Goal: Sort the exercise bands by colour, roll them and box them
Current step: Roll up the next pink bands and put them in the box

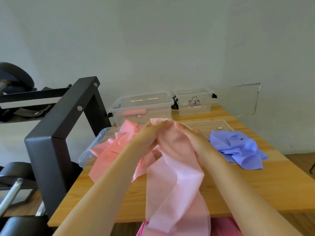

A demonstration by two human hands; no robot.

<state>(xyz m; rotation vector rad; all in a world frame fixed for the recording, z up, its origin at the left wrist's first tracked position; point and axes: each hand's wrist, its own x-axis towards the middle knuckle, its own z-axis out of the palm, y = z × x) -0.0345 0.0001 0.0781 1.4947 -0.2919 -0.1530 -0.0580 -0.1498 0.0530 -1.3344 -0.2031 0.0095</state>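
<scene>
A black rack [56, 133] stands against the left edge of the counter [255, 193], with dumbbells [15, 186] below it. At the counter's left edge a clear lid [86, 156] lies under a loose pile of pink bands [109, 150]; one band overhangs the lid onto the wood.

Behind the pile, a clear box [141, 103] holds one rolled pink band [134, 112].

Both forearms rise from the lower corners and converge above the counter's centre. The left hand [146, 135] has its fingers curled round the upper end of a pale pink band [173, 184]. The right hand [189, 138] meets it from the other side, its fingers closed on the same end and partly veiled by the band. The band hangs from both hands as a twisted strip and passes over the counter's near edge.

To the right, a second lid [219, 124] lies flat, with a second clear box [194, 101] behind it near the wall.

A pile of blue bands [238, 149] rests near the right edge, well apart from the pink pile. Bare wood shows along the near edge on both sides of the hanging band
</scene>
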